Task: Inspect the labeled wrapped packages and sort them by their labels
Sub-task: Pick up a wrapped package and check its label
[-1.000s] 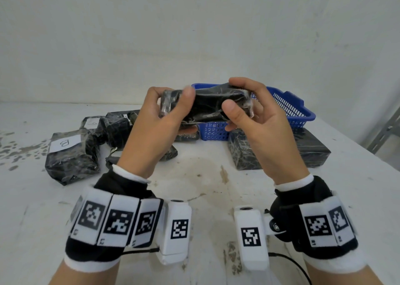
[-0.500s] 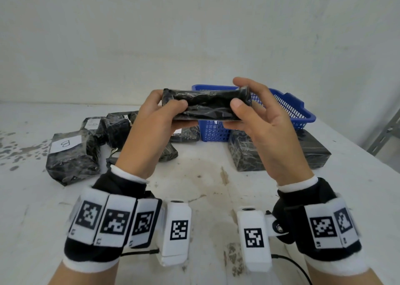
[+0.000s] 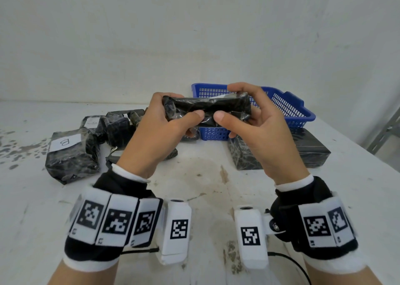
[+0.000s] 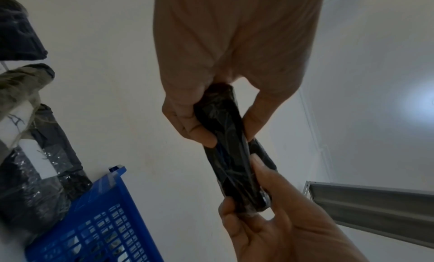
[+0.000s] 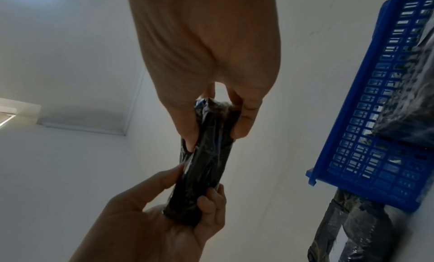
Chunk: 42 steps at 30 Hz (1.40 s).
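Both hands hold one small black wrapped package (image 3: 206, 109) up above the table, in front of the blue basket (image 3: 290, 108). My left hand (image 3: 171, 120) grips its left end, thumb on the near face. My right hand (image 3: 242, 115) grips the right end, fingers over the top. A sliver of white label shows at its top far edge. The left wrist view shows the package (image 4: 231, 151) edge-on between the two hands, as does the right wrist view, where the package (image 5: 206, 154) hangs between them. On the left lies a package labelled B (image 3: 69, 154).
Several black wrapped packages (image 3: 116, 126) lie in a heap at the left of the white table (image 3: 205, 187). A larger black block (image 3: 307, 152) sits just in front of the basket at the right. A grey metal shelf frame (image 3: 387, 131) stands past the table's right edge.
The held package has been turned in both hands, so a narrower dark face points at me. Both thumbs slid toward its middle. The hands stayed at about the same height.
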{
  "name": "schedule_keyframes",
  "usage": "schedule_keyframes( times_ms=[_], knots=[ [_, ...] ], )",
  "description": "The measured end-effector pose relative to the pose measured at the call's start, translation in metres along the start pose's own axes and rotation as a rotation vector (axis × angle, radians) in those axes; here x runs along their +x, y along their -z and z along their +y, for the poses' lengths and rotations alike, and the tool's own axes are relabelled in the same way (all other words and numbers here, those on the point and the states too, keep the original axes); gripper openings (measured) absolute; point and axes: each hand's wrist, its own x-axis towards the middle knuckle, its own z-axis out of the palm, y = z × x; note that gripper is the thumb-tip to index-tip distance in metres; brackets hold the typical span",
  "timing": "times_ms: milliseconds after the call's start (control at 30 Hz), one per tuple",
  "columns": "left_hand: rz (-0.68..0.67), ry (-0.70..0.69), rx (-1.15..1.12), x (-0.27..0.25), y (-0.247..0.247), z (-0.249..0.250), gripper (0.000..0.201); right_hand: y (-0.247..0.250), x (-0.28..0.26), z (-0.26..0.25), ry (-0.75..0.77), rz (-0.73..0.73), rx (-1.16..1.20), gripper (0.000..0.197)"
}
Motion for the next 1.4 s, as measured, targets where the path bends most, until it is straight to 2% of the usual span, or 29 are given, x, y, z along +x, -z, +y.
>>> schedule_keyframes(
  times_ms=[133,233,433,600,733,800,933,1067,1233,1400],
  knots=[
    [0.021,-0.017,0.013,0.0003,-0.0003,-0.0018,0.035,-0.0022,-0.0004,0.0003,0.009,0.069,-0.050,0.028],
    [0.023,-0.048,0.031,-0.0011,-0.0009,-0.0002,0.039,-0.0030,-0.0005,-0.0022,0.037,0.108,-0.028,0.025],
    [0.041,-0.037,0.049,-0.0042,-0.0031,0.0046,0.049,-0.0048,-0.0018,-0.0076,0.027,0.096,0.004,0.029],
    [0.107,-0.031,-0.094,-0.0012,-0.0012,0.0054,0.020,-0.0066,-0.0021,-0.0063,-0.037,0.063,0.000,0.037],
    [0.084,-0.042,-0.145,0.0017,0.0013,0.0040,0.036,-0.0047,0.0019,-0.0008,-0.060,0.093,0.086,0.047],
    [0.050,-0.027,-0.151,0.0023,0.0018,0.0025,0.032,-0.0024,0.0030,-0.0024,-0.044,0.099,0.121,0.048],
    [0.045,-0.045,-0.151,0.0025,0.0035,0.0025,0.023,-0.0013,0.0029,-0.0026,-0.061,0.047,0.111,0.039],
    [0.007,-0.058,-0.163,0.0007,0.0027,0.0030,0.004,-0.0014,0.0026,-0.0010,-0.033,0.075,0.091,0.022],
    [-0.015,-0.079,-0.146,-0.0001,0.0005,0.0007,0.011,0.0005,0.0021,-0.0004,-0.014,0.100,0.052,0.012],
    [-0.042,-0.088,-0.124,-0.0008,-0.0001,-0.0007,0.015,-0.0038,-0.0010,-0.0009,-0.008,0.059,0.018,0.003]
  ],
)
